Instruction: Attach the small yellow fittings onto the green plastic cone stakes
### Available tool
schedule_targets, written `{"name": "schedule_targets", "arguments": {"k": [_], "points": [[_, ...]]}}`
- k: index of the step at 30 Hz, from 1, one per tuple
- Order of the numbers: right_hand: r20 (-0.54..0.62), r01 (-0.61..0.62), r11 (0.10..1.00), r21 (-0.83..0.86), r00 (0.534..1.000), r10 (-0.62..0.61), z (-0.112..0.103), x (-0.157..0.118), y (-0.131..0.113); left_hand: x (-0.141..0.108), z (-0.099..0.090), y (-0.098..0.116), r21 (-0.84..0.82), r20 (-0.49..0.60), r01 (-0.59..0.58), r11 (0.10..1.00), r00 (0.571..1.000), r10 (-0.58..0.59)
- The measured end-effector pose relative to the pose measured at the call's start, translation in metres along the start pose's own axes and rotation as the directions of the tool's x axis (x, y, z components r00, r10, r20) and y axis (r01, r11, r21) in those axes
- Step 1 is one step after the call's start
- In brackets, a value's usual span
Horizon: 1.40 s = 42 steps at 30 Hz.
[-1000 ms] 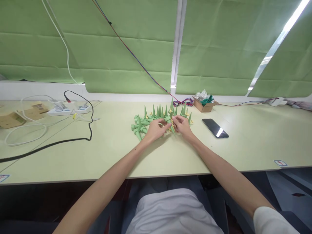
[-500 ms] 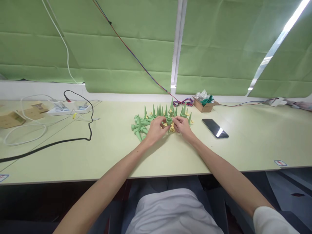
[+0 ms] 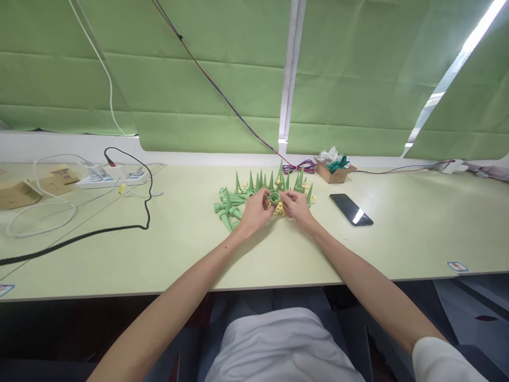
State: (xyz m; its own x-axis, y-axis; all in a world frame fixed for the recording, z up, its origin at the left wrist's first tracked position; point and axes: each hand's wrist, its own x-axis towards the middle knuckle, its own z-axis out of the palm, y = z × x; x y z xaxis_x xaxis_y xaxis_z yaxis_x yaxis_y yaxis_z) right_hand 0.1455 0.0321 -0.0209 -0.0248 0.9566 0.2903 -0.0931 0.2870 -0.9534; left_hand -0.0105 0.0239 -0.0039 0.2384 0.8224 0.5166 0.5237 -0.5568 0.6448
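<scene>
My left hand (image 3: 255,212) is closed on a green plastic watering spike (image 3: 274,198), whose round hollow end faces up toward me. My right hand (image 3: 296,205) is pinched at the right side of that end; whatever lies between its fingertips is too small to make out. Small yellow valve pieces (image 3: 280,210) lie in a heap just under the hands, partly covered by them. Behind, several green spikes (image 3: 260,180) stand point up, some with yellow pieces at their bases. More green spikes (image 3: 225,218) lie loose left of my left hand.
A black phone (image 3: 350,209) lies to the right. At the back are a small cardboard box (image 3: 335,174) with plastic wrap and green material, and coiled wires (image 3: 300,167). A white power strip (image 3: 113,179), cables and brown cardboard pieces (image 3: 18,194) occupy the left.
The held spike's hollow end has shifted slightly left and tipped more toward me, showing more of its inside. Both hands stay almost in place.
</scene>
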Motion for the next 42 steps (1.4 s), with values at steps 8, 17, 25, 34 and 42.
{"name": "schedule_targets", "arguments": {"k": [8,17,25,34,42], "points": [[0.003,0.043,0.999,-0.012,0.999,-0.043,0.0,-0.001,0.0,0.003,0.001,0.0,-0.331,0.169,0.316,0.889,0.947,-0.274],[-0.01,0.089,0.996,-0.028,0.996,-0.09,0.002,-0.001,0.0,0.007,0.001,0.004,-0.529,0.26,0.502,0.684,0.863,-0.432],[0.002,0.104,0.994,-0.041,0.995,-0.104,0.0,-0.001,0.0,0.006,0.0,0.007,-0.566,0.32,0.559,0.606,0.826,-0.463],[0.051,0.104,0.993,-0.057,0.993,-0.102,-0.002,-0.002,-0.001,0.005,-0.004,0.01,-0.526,0.366,0.581,0.621,0.814,-0.452],[0.053,0.106,0.99,-0.089,0.993,-0.101,-0.003,-0.001,0.0,0.004,-0.005,0.009,-0.532,0.366,0.567,0.629,0.824,-0.433]]}}
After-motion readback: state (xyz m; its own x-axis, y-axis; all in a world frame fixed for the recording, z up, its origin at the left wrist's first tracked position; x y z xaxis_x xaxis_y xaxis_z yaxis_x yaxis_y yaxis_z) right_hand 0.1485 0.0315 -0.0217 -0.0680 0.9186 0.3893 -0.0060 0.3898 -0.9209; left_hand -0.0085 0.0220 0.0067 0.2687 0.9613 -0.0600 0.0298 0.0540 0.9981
